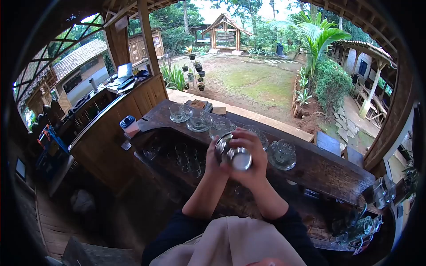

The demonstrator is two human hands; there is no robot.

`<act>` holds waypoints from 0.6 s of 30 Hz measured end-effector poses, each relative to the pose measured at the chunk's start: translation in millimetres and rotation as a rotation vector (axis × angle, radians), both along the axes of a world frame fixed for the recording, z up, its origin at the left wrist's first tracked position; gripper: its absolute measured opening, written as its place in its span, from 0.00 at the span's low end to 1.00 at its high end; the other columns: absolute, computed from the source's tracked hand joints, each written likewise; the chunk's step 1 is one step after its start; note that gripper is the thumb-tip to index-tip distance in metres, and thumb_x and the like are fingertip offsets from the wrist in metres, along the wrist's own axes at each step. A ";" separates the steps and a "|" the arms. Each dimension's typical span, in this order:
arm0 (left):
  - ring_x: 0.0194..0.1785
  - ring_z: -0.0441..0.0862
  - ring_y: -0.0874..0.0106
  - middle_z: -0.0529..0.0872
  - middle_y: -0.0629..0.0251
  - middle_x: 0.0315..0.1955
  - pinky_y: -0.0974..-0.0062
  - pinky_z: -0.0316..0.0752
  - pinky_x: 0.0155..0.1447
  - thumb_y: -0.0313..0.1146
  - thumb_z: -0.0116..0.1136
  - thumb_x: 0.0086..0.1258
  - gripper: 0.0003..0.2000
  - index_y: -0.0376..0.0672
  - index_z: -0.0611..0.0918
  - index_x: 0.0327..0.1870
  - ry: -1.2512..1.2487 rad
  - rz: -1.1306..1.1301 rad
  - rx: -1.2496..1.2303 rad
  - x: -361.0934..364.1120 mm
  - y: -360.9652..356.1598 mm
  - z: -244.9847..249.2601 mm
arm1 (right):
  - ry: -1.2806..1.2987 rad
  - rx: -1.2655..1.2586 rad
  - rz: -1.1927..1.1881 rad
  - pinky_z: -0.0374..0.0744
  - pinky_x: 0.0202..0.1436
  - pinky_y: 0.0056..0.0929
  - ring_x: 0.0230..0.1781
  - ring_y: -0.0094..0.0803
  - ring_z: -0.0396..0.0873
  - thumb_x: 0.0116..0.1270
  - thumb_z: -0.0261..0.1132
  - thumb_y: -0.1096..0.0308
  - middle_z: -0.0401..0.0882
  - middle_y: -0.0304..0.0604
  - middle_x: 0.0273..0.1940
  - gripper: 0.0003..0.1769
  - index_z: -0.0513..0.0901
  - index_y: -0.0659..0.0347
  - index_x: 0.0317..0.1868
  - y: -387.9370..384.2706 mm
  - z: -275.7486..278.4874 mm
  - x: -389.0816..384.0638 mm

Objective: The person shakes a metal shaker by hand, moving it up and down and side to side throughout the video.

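Note:
Both my hands are closed around a shiny metal cup-like vessel point(241, 160), held tilted above the dark wooden counter, its round end facing me. My left hand point(214, 156) wraps it from the left, and my right hand point(254, 153) grips it from the right and over the top. Fingers hide much of its shape. Just behind my hands, glass cups on saucers line the counter: one cup point(179, 112) at the far left, another point(199, 120) beside it, and one point(283, 151) to the right. Those in the middle are partly covered by my hands.
The wooden counter point(328, 175) runs diagonally across, with several drinking glasses point(188, 162) on a lower shelf. Glass mugs and jars point(366, 225) stand at the right end. A pink-and-blue container point(129, 126) sits at the left. A laptop point(124, 72) rests on another counter.

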State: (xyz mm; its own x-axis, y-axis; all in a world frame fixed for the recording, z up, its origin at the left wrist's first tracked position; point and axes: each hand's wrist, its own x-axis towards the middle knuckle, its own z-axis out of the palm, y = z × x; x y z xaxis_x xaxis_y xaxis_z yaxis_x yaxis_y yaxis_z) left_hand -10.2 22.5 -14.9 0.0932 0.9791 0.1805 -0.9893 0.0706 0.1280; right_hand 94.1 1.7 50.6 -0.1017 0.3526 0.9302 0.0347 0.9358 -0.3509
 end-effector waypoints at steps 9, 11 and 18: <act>0.59 0.74 0.60 0.72 0.45 0.58 0.62 0.74 0.57 0.60 0.47 0.65 0.36 0.36 0.66 0.63 0.065 -0.355 0.471 -27.1 -23.8 32.4 | -0.176 0.803 0.033 0.69 0.56 0.49 0.55 0.41 0.73 0.51 0.69 0.58 0.79 0.37 0.48 0.14 0.82 0.45 0.41 -41.3 17.8 2.6; 0.58 0.75 0.60 0.73 0.45 0.56 0.62 0.75 0.56 0.59 0.47 0.65 0.36 0.35 0.66 0.63 0.024 -0.376 0.319 -35.6 -11.0 29.0 | -0.259 0.727 -0.003 0.69 0.58 0.48 0.54 0.43 0.74 0.47 0.71 0.55 0.78 0.39 0.48 0.19 0.82 0.49 0.41 -29.4 7.1 -4.5; 0.47 0.81 0.60 0.81 0.52 0.44 0.61 0.77 0.52 0.49 0.42 0.71 0.23 0.36 0.75 0.51 -0.247 -0.374 0.241 -50.5 6.9 31.3 | -0.069 0.058 -0.052 0.72 0.54 0.42 0.52 0.42 0.76 0.45 0.70 0.59 0.79 0.44 0.47 0.18 0.82 0.54 0.39 3.0 30.4 -41.8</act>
State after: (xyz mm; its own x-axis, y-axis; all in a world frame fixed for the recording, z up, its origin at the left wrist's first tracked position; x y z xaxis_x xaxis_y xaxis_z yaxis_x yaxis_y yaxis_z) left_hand -60.7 29.4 16.3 0.3557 0.8144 0.4584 -0.9045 0.4234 -0.0504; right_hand 52.3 4.7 81.0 -0.1492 0.3053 0.9405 0.1064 0.9506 -0.2917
